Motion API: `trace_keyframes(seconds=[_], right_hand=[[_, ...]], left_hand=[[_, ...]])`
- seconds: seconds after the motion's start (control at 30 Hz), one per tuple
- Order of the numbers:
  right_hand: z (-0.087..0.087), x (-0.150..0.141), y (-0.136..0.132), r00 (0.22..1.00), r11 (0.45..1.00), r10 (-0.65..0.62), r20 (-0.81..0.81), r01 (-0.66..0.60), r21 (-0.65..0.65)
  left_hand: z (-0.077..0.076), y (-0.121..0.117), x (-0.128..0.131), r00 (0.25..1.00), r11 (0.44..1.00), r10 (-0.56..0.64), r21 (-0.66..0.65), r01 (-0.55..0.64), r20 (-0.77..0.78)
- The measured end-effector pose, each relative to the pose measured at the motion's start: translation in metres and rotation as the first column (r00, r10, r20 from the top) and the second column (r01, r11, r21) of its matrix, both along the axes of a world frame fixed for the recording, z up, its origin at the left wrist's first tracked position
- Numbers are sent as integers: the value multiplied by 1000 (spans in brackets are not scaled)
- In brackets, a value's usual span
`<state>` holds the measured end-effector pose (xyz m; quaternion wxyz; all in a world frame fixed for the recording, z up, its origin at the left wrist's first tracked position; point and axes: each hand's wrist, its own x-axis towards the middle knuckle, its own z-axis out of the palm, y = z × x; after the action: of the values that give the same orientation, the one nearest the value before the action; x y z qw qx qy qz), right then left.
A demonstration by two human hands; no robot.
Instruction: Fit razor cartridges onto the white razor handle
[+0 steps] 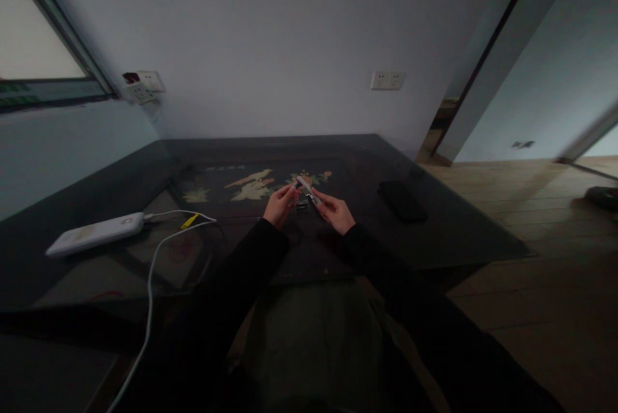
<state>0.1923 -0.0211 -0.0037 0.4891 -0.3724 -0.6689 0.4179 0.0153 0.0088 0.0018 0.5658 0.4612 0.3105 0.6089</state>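
Near the middle of the table, my two hands meet over a slim, light-coloured object [307, 186] with a darker part along its lower side. It is too small and dim to name. My right hand [337, 212] has its fingers closed around the near end, which tilts up and away to the left. My left hand [279, 206] pinches at the far upper end, where a small dark piece shows by the fingertips. Just below, between the hands, is a small shiny metallic item [302, 207], apparently on the tabletop.
The dark glossy table [309, 258] carries a printed bird and flower picture [253, 186]. At left lies a white power bank [99, 233] with a white cable [150, 284] and yellow tag [189, 220]. A black phone-like slab [402, 201] lies at right. Behind rises a wall [270, 46].
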Motion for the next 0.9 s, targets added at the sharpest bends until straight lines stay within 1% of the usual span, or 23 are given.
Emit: trace_keyframes(seconds=[0.17, 0.37, 0.6, 0.67, 0.9], right_hand=[[-1, 2, 1, 999, 999, -27, 47, 25, 45], [5, 0, -6, 999, 999, 43, 33, -43, 25], [1, -1, -7, 991, 991, 132, -24, -132, -5], [1, -1, -6, 992, 992, 126, -26, -126, -6], [4, -1, -3, 999, 999, 36, -16, -36, -16]], left_hand=[[1, -1, 0, 1000, 1000, -2, -1, 2, -11], [2, -2, 0, 1000, 1000, -15, 10, 15, 9], [4, -2, 0, 999, 1000, -13, 0, 13, 33], [4, -2, 0, 999, 1000, -7, -6, 7, 37], [1, -1, 1, 1000, 1000, 0, -15, 1, 28]])
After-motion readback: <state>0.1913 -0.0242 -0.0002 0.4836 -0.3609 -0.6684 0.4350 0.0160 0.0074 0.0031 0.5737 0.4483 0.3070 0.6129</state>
